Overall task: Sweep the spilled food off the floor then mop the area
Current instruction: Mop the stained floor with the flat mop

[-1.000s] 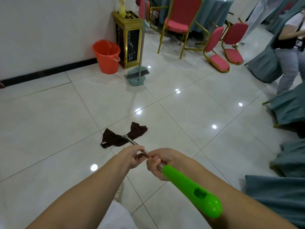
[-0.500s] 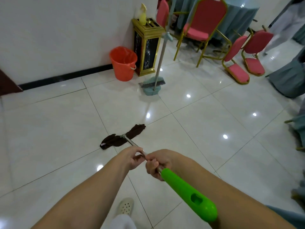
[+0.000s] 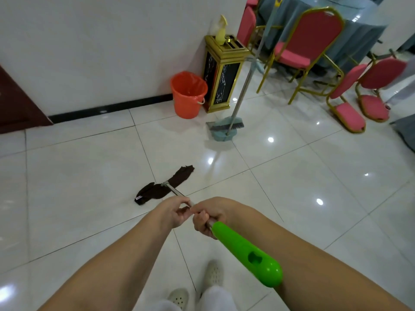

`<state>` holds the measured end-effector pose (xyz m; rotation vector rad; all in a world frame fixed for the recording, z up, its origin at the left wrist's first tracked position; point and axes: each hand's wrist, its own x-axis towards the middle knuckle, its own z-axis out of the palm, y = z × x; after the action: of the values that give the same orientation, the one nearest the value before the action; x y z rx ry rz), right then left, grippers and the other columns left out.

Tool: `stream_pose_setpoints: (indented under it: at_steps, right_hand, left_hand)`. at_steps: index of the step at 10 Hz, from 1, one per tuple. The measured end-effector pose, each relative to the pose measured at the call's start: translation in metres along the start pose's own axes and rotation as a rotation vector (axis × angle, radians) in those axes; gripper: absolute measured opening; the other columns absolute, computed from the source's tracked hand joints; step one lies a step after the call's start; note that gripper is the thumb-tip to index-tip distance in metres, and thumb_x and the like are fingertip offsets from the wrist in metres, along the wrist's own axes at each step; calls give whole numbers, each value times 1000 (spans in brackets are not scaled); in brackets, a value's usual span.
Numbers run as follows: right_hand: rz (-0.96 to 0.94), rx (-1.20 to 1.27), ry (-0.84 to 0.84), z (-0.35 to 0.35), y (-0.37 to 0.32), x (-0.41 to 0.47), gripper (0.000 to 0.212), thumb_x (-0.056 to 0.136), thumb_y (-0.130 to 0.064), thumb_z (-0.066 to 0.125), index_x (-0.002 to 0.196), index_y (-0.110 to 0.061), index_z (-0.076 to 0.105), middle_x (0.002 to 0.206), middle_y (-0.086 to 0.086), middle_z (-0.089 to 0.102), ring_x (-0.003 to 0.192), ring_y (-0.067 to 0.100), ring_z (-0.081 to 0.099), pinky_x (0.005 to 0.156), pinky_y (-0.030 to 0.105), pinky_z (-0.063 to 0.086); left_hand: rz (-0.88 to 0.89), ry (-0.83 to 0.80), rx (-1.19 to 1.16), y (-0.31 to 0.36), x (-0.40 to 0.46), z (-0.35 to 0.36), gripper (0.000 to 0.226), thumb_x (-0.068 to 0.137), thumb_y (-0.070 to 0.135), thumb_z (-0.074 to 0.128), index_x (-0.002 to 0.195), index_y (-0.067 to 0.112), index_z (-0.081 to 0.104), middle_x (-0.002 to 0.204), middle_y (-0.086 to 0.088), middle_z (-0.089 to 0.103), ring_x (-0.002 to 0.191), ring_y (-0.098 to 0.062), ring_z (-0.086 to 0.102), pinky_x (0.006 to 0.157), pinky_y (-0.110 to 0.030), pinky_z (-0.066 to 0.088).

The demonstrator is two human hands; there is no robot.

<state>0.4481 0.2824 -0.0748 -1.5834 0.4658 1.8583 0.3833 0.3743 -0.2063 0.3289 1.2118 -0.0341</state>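
- Both hands grip the mop's metal shaft [image 3: 174, 191], one right behind the other, near the bottom centre of the view.
- Left hand [image 3: 174, 211]: fingers curled round the shaft, forward of the right hand, thumb side up.
- Right hand [image 3: 207, 217]: fingers wrapped round the shaft just where it meets the green handle [image 3: 246, 252]; the two hands nearly touch.
- Green handle runs back and to the right from the right hand, across the right forearm; a hanging hole shows near its rounded end.
- Mop head [image 3: 165, 186]: dark brown cloth, lying flat on the white tiled floor [image 3: 78, 176], stretched in a diagonal strip. The shaft joins it about mid-length at a small metal fitting.
- The cloth lies close to a tile seam, well apart from the wall.
- Orange bucket [image 3: 188, 94] with a liner stands on the floor against the white wall, just beside a gold-and-black bin [image 3: 222, 75].
- Yellow spray bottle [image 3: 221, 30] stands on the bin's top.
- Broom and dustpan set [image 3: 225, 127], pale teal, stands on the floor in front of the bin, its long pole leaning up toward the chairs.
- Red chairs with gold frames [image 3: 312, 41] stand at the upper right, beside a table with a grey-blue cloth [image 3: 359, 25].
- Two pale perforated shoes [image 3: 213, 273] and white trouser legs show at the bottom edge.
- No spilled food can be made out on the tiles.
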Motion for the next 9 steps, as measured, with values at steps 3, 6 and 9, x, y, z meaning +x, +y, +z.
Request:
stream_pose_setpoints:
  at_steps: [3, 6, 9]
  right_hand:
    - [44, -143, -140, -32, -87, 10, 35, 100, -19, 39, 65, -14, 43, 36, -7, 38, 34, 2, 26, 46, 6, 29]
    - [155, -72, -266, -53, -191, 19, 59, 97, -12, 41, 42, 5, 58, 37, 1, 42, 24, 8, 42, 34, 7, 29]
    - [117, -109, -230, -14, -256, 46, 20, 92, -6, 45, 72, -7, 48, 39, -2, 39, 24, 7, 40, 35, 7, 26]
  left_hand:
    - [111, -57, -301, 39, 13, 50, 23, 97, 5, 47, 74, 0, 50, 71, -14, 48, 63, -19, 50, 37, -25, 52]
    - [191, -1, -383, 105, 31, 103, 23, 97, 3, 46, 74, 1, 50, 65, -10, 51, 54, -15, 56, 39, -18, 52]
    - [291, 47, -485, 167, 51, 95, 18, 95, -4, 40, 81, 1, 50, 75, -11, 46, 67, -15, 49, 43, -17, 52]
